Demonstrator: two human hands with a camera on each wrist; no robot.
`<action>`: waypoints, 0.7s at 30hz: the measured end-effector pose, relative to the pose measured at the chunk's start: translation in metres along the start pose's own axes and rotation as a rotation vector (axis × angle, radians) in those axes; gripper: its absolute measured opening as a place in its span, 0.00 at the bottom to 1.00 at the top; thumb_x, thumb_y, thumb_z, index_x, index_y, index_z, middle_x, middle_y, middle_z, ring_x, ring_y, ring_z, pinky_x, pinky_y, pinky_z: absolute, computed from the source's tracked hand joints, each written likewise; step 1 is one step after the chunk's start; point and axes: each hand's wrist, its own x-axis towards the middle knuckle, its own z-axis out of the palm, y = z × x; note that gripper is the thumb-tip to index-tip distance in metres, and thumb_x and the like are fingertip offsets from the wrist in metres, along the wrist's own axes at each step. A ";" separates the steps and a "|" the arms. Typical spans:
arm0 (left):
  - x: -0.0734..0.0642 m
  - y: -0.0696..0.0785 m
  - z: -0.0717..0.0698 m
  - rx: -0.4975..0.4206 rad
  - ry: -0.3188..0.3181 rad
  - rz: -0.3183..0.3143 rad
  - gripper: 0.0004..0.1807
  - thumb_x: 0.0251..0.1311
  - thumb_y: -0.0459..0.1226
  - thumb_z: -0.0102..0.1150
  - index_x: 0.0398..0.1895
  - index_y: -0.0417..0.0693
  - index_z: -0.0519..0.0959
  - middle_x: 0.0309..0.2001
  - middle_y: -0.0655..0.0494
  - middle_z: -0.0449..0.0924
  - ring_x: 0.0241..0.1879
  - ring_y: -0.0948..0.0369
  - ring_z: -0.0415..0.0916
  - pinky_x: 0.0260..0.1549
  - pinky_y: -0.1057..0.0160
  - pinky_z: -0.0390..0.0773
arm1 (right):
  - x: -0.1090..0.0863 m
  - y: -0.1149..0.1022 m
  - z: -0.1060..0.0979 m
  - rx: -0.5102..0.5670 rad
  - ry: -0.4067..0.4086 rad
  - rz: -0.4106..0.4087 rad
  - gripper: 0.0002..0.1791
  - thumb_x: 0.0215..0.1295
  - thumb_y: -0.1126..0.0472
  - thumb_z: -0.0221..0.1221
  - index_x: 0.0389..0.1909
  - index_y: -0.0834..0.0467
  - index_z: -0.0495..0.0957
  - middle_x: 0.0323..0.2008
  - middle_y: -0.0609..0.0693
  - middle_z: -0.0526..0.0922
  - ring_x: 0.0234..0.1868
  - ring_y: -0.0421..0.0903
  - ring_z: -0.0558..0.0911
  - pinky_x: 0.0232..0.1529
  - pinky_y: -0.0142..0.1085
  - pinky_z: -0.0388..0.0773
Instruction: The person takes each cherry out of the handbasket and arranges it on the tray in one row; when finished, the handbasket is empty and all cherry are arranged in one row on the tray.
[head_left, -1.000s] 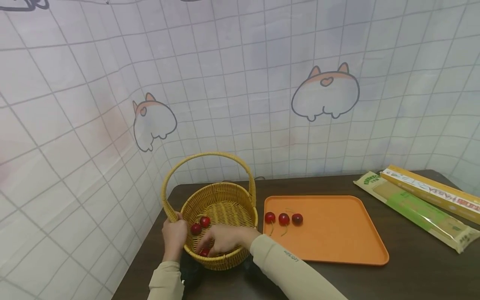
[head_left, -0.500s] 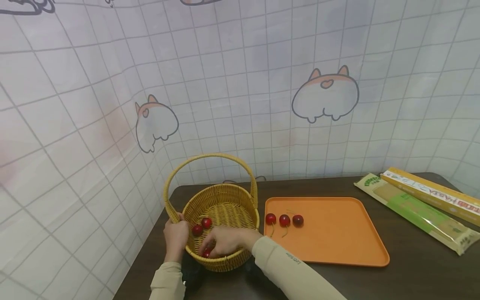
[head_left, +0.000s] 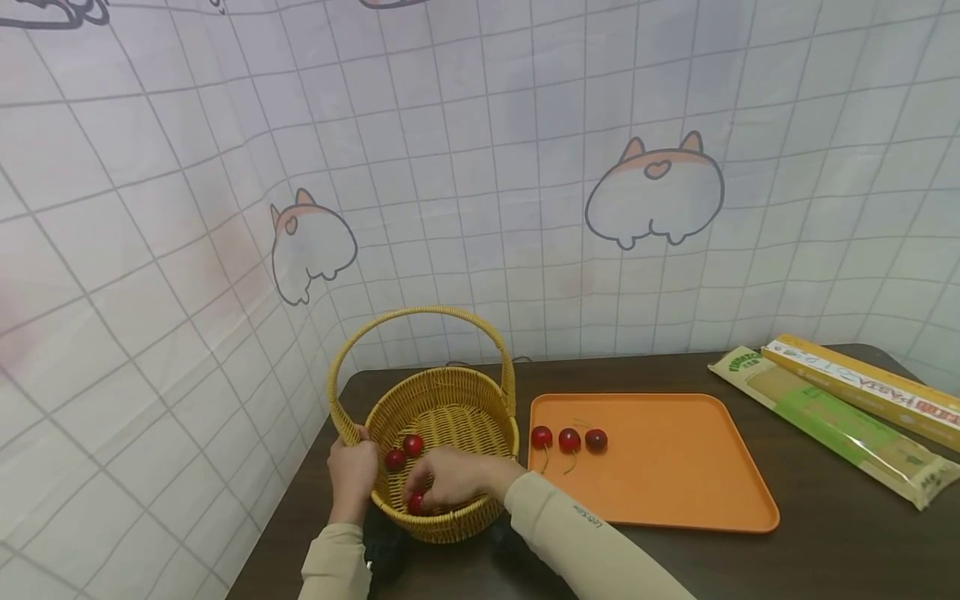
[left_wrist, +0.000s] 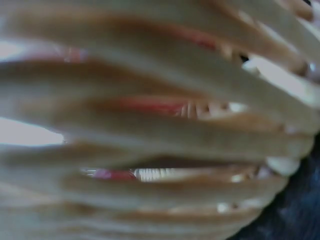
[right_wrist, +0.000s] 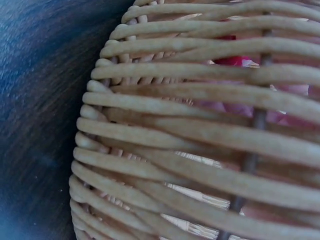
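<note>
A yellow wicker basket (head_left: 442,530) with a tall arched handle stands at the left of the table. My left hand (head_left: 352,473) grips its left rim, right where the handle meets it. Inside the basket, my right hand (head_left: 453,477) pinches a red cherry (head_left: 417,502) near the front wall, its fingertips partly hidden. Two more cherries (head_left: 413,446) lie on the basket's floor, farther back and left. Close up in the left wrist view is the blurred basket weave (left_wrist: 150,145). Through the basket weave (right_wrist: 170,100) in the right wrist view show bits of red and of the hand.
To the basket's right lies an orange tray (head_left: 675,467) with three cherries (head_left: 569,441) in a row at its left side. A green and beige pasta packet (head_left: 832,421) and a yellow pasta box (head_left: 862,379) lie at the far right. A grid-patterned cloth (head_left: 487,208) hangs behind.
The right hand, with the cherry at its fingertips, has shifted slightly right inside the basket. The left hand stays on the rim. The head view has moved a little.
</note>
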 end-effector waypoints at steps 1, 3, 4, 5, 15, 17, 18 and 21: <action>0.000 0.000 0.000 0.000 -0.001 0.000 0.06 0.53 0.29 0.46 0.34 0.38 0.72 0.25 0.50 0.66 0.24 0.55 0.66 0.21 0.60 0.67 | 0.000 0.000 0.000 -0.011 -0.004 -0.004 0.15 0.58 0.68 0.63 0.46 0.54 0.85 0.42 0.40 0.85 0.45 0.32 0.79 0.47 0.27 0.74; -0.001 0.001 0.000 -0.001 -0.003 -0.002 0.07 0.53 0.29 0.46 0.35 0.38 0.72 0.25 0.50 0.66 0.24 0.55 0.66 0.21 0.60 0.67 | 0.000 0.000 0.000 -0.037 -0.009 -0.009 0.16 0.56 0.68 0.65 0.46 0.54 0.85 0.42 0.40 0.85 0.44 0.31 0.79 0.46 0.26 0.74; -0.001 0.001 0.000 -0.001 -0.004 -0.003 0.06 0.53 0.29 0.46 0.35 0.38 0.72 0.25 0.50 0.66 0.24 0.55 0.65 0.21 0.60 0.66 | 0.001 0.000 0.000 -0.055 -0.012 -0.012 0.17 0.55 0.68 0.65 0.46 0.54 0.85 0.42 0.40 0.85 0.43 0.31 0.79 0.46 0.26 0.74; -0.001 0.001 0.000 -0.001 -0.005 -0.004 0.06 0.53 0.29 0.46 0.35 0.38 0.71 0.25 0.50 0.66 0.24 0.55 0.65 0.21 0.60 0.66 | 0.001 0.000 0.001 -0.073 -0.014 -0.013 0.17 0.54 0.68 0.66 0.47 0.54 0.84 0.41 0.40 0.85 0.43 0.31 0.78 0.45 0.26 0.74; -0.001 0.002 0.001 -0.021 -0.009 -0.023 0.06 0.53 0.29 0.46 0.34 0.39 0.71 0.26 0.50 0.65 0.24 0.55 0.65 0.22 0.60 0.67 | 0.002 0.002 0.001 -0.155 -0.013 0.004 0.16 0.56 0.63 0.67 0.47 0.53 0.84 0.39 0.37 0.83 0.40 0.31 0.77 0.43 0.26 0.74; -0.001 0.001 0.000 -0.023 -0.016 -0.025 0.06 0.53 0.29 0.46 0.35 0.38 0.71 0.26 0.49 0.65 0.24 0.55 0.65 0.22 0.59 0.67 | 0.001 0.002 0.000 -0.147 -0.002 0.010 0.15 0.57 0.61 0.67 0.47 0.53 0.84 0.39 0.37 0.82 0.39 0.31 0.77 0.43 0.27 0.74; 0.000 0.001 0.000 -0.022 -0.016 -0.023 0.06 0.53 0.29 0.46 0.35 0.38 0.71 0.26 0.49 0.65 0.24 0.55 0.65 0.22 0.59 0.67 | 0.000 0.002 -0.001 -0.141 0.006 0.013 0.15 0.58 0.59 0.67 0.47 0.52 0.83 0.38 0.36 0.82 0.39 0.31 0.77 0.42 0.27 0.74; 0.000 0.001 0.000 -0.020 -0.015 -0.021 0.06 0.53 0.29 0.46 0.33 0.39 0.71 0.26 0.50 0.65 0.23 0.55 0.65 0.22 0.59 0.66 | -0.005 -0.001 -0.009 -0.112 0.030 0.020 0.15 0.58 0.56 0.67 0.47 0.52 0.82 0.37 0.37 0.81 0.39 0.33 0.77 0.42 0.29 0.74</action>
